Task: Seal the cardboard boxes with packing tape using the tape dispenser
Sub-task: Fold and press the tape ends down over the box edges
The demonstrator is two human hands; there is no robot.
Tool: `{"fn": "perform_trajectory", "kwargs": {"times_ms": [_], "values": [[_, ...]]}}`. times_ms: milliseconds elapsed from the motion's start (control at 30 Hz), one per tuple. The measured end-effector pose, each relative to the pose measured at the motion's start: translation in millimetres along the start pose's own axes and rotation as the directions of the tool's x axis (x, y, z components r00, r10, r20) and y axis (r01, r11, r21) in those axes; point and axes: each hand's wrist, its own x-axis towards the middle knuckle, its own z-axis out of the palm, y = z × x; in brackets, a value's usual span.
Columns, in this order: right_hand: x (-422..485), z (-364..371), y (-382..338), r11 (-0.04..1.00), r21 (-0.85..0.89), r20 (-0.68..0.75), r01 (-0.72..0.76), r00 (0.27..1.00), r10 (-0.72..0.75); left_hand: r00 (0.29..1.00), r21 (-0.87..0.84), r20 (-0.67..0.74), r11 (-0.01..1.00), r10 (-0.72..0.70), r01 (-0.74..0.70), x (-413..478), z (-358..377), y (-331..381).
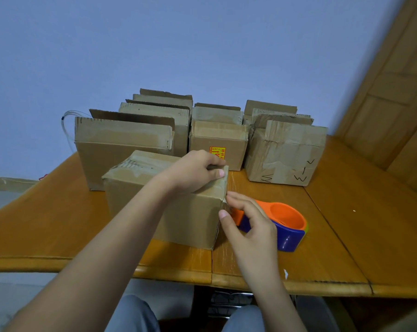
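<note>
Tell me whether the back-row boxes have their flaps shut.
No: the back-row boxes stand with their top flaps upright and open.

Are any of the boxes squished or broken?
Yes. The brown cardboard box with black scribbles, back right on the orange-brown wooden table, looks squished: its front is creased and wrinkled, and its top flap is bent. The table's front edge is chipped too.
</note>
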Motion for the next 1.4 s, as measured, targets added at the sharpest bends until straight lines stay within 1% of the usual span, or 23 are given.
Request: {"fn": "perform_trajectory", "kwargs": {"times_ms": [67,167,300,400,500,633,733,833,900,967,1033,1167,1233,1267,1333,1400], "values": [[2,1,-1,1.000,-0.021,-0.020,0.002,1.000,-0.002,1.000,0.002,-0.001,1.000,0.000,0.000,-1,0,0],[5,5,1,0.999,-0.020,-0.080,0.044,0.996,-0.045,1.000,0.010,-0.006,1.000,0.001,-0.001,0,0,1],[8,8,4,0.998,0.050,-0.128,0.044,0.991,-0.037,1.000,0.021,-0.008,1.000,0.006,-0.006,0,0,1],[9,5,2,0.995,0.100,-0.114,0.023,0.993,-0.012,1.000,0.018,-0.005,1.000,0.005,-0.005,0,0,0],[14,1,5,0.996,0.083,-0.082,0.039,0.996,-0.033,1.000,0.013,0.001,1.000,-0.001,0.001,0,0,-1],[23,-4,10,0.993,0.005,-0.040,0.114,0.993,-0.114,1.000,0.026,0.000,1.000,0.008,-0.008,2,0,-1],[30,-8,12,0.982,-0.022,0.000,0.186,0.983,-0.186,1.000,0.032,0.004,0.999,0.015,-0.016,2,0,-2],[32,-7,14,0.974,-0.056,0.039,0.220,0.975,-0.218,1.000,0.029,0.013,0.999,0.019,-0.019,3,0,-3],[36,-5,16,0.976,-0.072,0.016,0.203,0.979,-0.203,1.000,0.031,0.017,0.999,0.025,-0.025,3,1,-4],[45,-8,17,0.990,-0.057,0.004,0.128,0.992,-0.128,0.999,0.030,0.016,0.999,0.029,-0.030,3,2,-4],[56,-12,15,0.992,-0.077,0.063,0.102,0.993,-0.097,0.999,0.029,0.015,0.999,0.034,-0.035,4,3,-4],[81,-17,10,0.955,-0.216,0.212,0.206,0.964,-0.160,0.999,0.035,0.028,0.998,0.043,-0.044,4,3,-2],[91,-17,10,0.925,-0.283,0.280,0.254,0.944,-0.174,0.999,0.034,0.031,0.998,0.042,-0.043,5,3,-2],[93,-17,11,0.919,-0.300,0.292,0.257,0.941,-0.168,0.999,0.034,0.029,0.999,0.042,-0.043,5,3,-2],[87,-13,20,0.928,-0.296,0.254,0.227,0.955,-0.153,0.999,0.025,0.031,0.999,0.038,-0.039,5,2,-2],[77,-12,32,0.947,-0.265,0.118,0.183,0.981,-0.157,0.999,0.008,0.033,0.999,0.031,-0.031,4,1,-1]]}}
